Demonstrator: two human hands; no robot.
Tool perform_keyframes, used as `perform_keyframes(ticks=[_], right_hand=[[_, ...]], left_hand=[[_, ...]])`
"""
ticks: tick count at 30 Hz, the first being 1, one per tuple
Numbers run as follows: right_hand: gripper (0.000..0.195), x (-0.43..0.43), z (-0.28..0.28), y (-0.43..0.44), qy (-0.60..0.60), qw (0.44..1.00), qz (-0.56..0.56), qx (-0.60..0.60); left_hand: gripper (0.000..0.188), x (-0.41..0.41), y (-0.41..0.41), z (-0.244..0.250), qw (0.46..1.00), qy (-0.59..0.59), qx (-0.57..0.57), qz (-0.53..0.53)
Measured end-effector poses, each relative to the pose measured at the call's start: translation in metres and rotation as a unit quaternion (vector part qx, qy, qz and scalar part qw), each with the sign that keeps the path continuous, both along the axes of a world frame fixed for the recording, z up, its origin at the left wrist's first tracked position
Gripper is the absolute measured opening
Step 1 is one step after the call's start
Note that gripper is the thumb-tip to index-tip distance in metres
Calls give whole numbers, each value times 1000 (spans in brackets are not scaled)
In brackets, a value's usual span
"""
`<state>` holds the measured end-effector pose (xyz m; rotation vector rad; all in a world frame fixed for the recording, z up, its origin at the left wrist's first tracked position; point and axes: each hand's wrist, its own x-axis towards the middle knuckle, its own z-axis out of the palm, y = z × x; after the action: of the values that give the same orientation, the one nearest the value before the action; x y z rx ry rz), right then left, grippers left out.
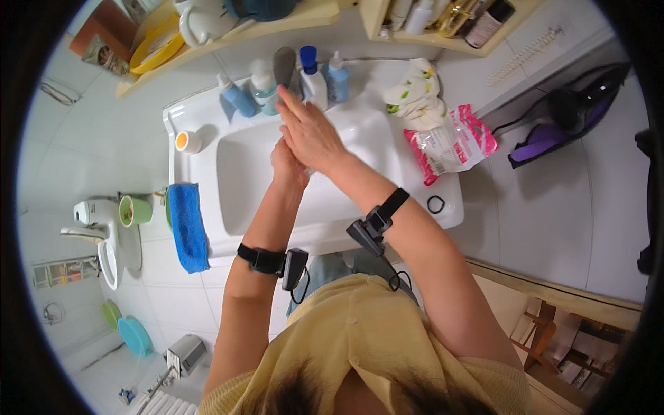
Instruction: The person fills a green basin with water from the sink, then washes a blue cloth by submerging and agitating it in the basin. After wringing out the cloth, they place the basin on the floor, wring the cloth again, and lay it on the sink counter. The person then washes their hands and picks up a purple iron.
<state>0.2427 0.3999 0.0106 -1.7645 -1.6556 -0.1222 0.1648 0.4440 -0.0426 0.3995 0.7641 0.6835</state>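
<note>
Over the white washbasin (249, 171), my two hands are pressed against each other. My right hand (314, 136) lies on top, its fingers stretched out and partly apart, holding nothing that I can see. Beneath it, my left hand (288, 162) looks curled, and its fingers and palm are largely hidden. Just beyond the fingertips stands the grey tap (284, 65) at the basin's back. Beside it are a pump bottle of bluish liquid (265, 93) and a white bottle with a dark blue cap (313, 85). Each forearm wears a black strap with a small device.
A blue cloth (188, 228) hangs over the basin's left edge, near a small white cup (188, 142). On the right lie a patterned cloth (417, 96), a pink-and-white packet (454, 145) and a black hair tie (435, 204). Shelves (311, 15) overhang the back. A hair dryer (568, 111) hangs right.
</note>
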Motion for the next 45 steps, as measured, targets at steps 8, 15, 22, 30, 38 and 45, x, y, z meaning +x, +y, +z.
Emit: perform_keyframes(ticks=[8, 15, 22, 30, 38, 45], right_hand=[[21, 1, 13, -76, 104, 972, 68, 198], [31, 59, -14, -152, 218, 969, -107, 45], [30, 161, 59, -278, 71, 808, -460, 361], [36, 181, 62, -349, 254, 839, -289, 384], [38, 174, 91, -357, 738, 595, -81, 306], [18, 192, 71, -356, 353, 841, -206, 355]], left_hand=[[35, -4, -74, 54, 968, 47, 247, -26], [57, 20, -87, 2, 920, 200, 286, -177], [78, 73, -68, -8, 897, 380, 220, -45], [29, 152, -193, 92, 915, 3, 331, -233], [37, 215, -319, 178, 880, -110, 237, -397], [30, 226, -345, 181, 890, -15, 369, -268]])
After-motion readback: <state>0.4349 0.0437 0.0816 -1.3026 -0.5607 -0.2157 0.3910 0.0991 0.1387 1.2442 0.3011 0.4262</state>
